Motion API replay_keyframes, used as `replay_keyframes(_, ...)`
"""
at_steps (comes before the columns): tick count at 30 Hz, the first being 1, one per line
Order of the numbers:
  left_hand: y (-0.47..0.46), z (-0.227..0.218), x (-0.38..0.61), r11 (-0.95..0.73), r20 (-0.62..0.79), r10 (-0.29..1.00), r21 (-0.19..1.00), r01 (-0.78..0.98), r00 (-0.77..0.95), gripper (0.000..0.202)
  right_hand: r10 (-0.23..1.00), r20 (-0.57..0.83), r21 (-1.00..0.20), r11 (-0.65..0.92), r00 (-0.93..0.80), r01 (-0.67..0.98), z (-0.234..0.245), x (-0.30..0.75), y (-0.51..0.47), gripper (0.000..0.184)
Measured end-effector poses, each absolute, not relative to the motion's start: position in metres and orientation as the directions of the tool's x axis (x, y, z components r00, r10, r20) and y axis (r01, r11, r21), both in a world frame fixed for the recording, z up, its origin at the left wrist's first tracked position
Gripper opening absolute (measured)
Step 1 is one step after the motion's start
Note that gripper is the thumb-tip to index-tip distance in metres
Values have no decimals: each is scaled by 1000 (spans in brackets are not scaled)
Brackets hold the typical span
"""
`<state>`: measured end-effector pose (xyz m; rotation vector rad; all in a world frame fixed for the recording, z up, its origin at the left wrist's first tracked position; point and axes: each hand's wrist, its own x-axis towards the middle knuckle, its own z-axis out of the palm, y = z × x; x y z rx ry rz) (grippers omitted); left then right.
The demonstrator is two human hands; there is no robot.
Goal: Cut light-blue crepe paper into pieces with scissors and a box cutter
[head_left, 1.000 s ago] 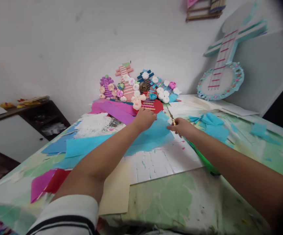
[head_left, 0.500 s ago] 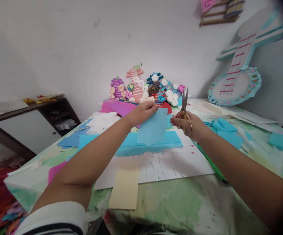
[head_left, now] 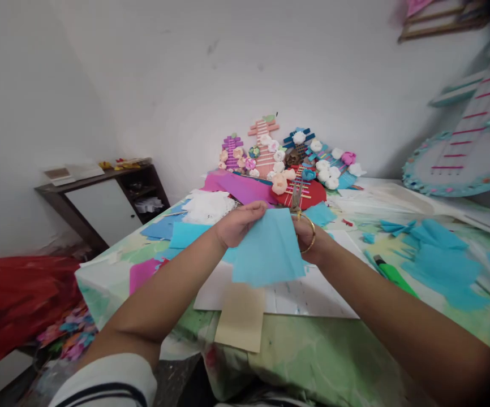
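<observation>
A square piece of light blue crepe paper point(head_left: 268, 249) hangs in front of me, over the white board point(head_left: 317, 291). My left hand point(head_left: 240, 223) is closed, pinching its upper left edge between thumb and fingers. At the paper's right edge is my right hand point(head_left: 319, 246), closed around a pair of scissors point(head_left: 298, 198) with blades pointing up. The paper hides some of its fingers, so I cannot tell whether they also grip the paper. Behind my left wrist lies a longer blue paper strip point(head_left: 189, 234), partly covered. A cream card point(head_left: 241, 322) lies across the board's near edge.
Blue paper scraps point(head_left: 444, 254) and a green cutter point(head_left: 395, 277) lie to the right. Small guitar-shaped crafts with paper flowers point(head_left: 266, 150) stand against the wall. A large decorated guitar point(head_left: 452, 164) leans at right. A low cabinet point(head_left: 100, 209) stands at left.
My right hand has come leftward to the paper's right edge with the scissors. The blue paper now hangs lower and faces me more fully. The view has turned left.
</observation>
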<state>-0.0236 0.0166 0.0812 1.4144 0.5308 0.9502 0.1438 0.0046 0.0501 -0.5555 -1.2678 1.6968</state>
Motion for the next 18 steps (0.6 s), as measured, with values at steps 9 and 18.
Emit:
replay_keyframes(9, 24, 67, -13, 52, 177, 738, 947, -316, 651, 19, 930, 20, -896, -147, -368, -419, 65, 174, -20, 17)
replay_keyframes(18, 16, 56, 0, 138, 163, 695, 926, -353, 700, 21, 927, 98, -930, -44, -361, -365, 37, 172, -23, 19)
